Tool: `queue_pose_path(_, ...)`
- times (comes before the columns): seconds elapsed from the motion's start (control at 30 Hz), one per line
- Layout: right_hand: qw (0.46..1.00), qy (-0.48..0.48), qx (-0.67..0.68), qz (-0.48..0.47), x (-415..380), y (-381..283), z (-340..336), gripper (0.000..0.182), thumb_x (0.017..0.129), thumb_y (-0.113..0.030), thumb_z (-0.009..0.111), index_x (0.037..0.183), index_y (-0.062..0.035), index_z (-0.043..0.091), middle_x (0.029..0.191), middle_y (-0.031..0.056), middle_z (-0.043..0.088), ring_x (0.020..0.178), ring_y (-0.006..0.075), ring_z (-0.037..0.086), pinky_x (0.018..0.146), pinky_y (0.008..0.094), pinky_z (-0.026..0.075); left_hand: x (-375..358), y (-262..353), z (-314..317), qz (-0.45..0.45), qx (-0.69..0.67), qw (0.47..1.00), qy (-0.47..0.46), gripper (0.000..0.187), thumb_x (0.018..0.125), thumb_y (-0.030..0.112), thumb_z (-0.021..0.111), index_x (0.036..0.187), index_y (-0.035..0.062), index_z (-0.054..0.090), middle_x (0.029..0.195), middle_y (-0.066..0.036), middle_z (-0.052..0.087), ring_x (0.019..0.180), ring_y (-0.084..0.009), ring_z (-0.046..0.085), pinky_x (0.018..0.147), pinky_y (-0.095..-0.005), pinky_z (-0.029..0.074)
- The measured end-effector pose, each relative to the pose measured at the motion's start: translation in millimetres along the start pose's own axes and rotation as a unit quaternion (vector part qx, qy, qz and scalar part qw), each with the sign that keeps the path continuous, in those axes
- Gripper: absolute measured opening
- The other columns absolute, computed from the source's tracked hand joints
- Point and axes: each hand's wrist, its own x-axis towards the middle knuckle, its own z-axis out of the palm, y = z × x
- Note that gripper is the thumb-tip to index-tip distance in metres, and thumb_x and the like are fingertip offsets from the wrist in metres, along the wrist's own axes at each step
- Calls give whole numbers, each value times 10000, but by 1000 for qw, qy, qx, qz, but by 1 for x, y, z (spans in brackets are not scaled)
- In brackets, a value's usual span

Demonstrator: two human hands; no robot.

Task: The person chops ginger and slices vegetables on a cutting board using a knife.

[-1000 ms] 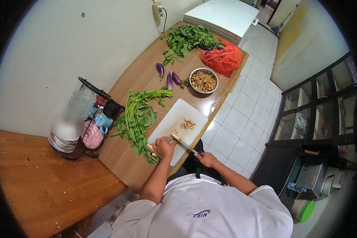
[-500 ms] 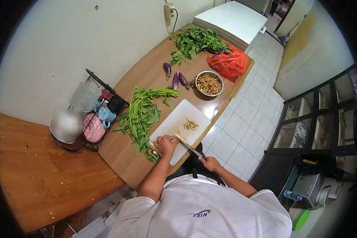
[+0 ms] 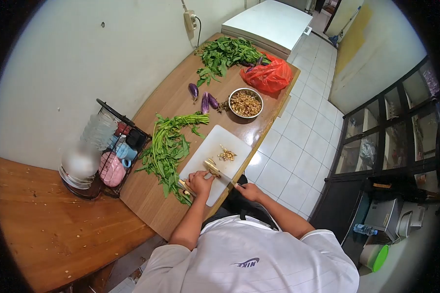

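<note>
A white cutting board point(image 3: 218, 139) lies at the table's front edge. Over its lower left part my left hand point(image 3: 200, 183) is closed on pale stalk pieces point(image 3: 211, 168). My right hand point(image 3: 250, 191), at the board's right edge, grips the handle of a knife point(image 3: 227, 178), whose blade reaches across the board to the stalks beside my left fingers. Small chopped bits point(image 3: 226, 154) lie in a pile further up the board. More pale stalks point(image 3: 183, 186) lie by the board's left edge. Leafy green stems point(image 3: 166, 146) are spread left of the board.
Beyond the board are a metal bowl of chopped pieces point(image 3: 245, 103), purple eggplants point(image 3: 205, 103), a red plastic bag point(image 3: 269, 75) and more leafy greens point(image 3: 227, 54). A dish rack point(image 3: 124, 117) with cups and plates stands at the left. Glass-fronted cabinets point(image 3: 395, 124) are at the right.
The view has shifted, so the table items appear further left. My right hand and the knife have moved closer to my left hand, and the blade now lies at the stalks.
</note>
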Motion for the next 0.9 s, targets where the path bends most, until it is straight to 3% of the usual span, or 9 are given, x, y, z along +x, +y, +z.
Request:
queue_pose_path(0.37,999,-45,-12,20,-22,18,3,819,989,-707,410,952,41,743,983,293,718,1005,458,681,910,497,513,-4,-12,18,-18,-55,997,42,322,637,364,913,926,255,825,1001,92,739,1089,-192,562,1035,-457,299)
queue_pose_path(0.57,998,-47,-12,30,-15,20,6,815,994,-697,413,980,49,739,954,313,708,975,465,683,880,486,516,-1,-12,16,-24,-61,998,13,295,638,330,915,903,240,822,1000,102,729,1105,-191,550,1046,-461,291)
queue_pose_path(0.73,999,-32,-37,11,25,0,19,804,988,-708,387,1052,8,747,1086,301,706,1077,462,664,971,503,505,0,-5,11,-46,-33,998,-10,293,624,330,920,887,245,819,1000,104,728,1107,-194,555,1053,-458,293)
queue_pose_path(0.9,999,-36,-26,-13,12,1,14,798,991,-702,382,1100,2,742,1114,294,703,1111,465,650,990,507,503,-1,0,7,-61,-10,998,7,289,622,377,915,863,252,813,1004,103,730,1085,-198,560,1041,-441,303)
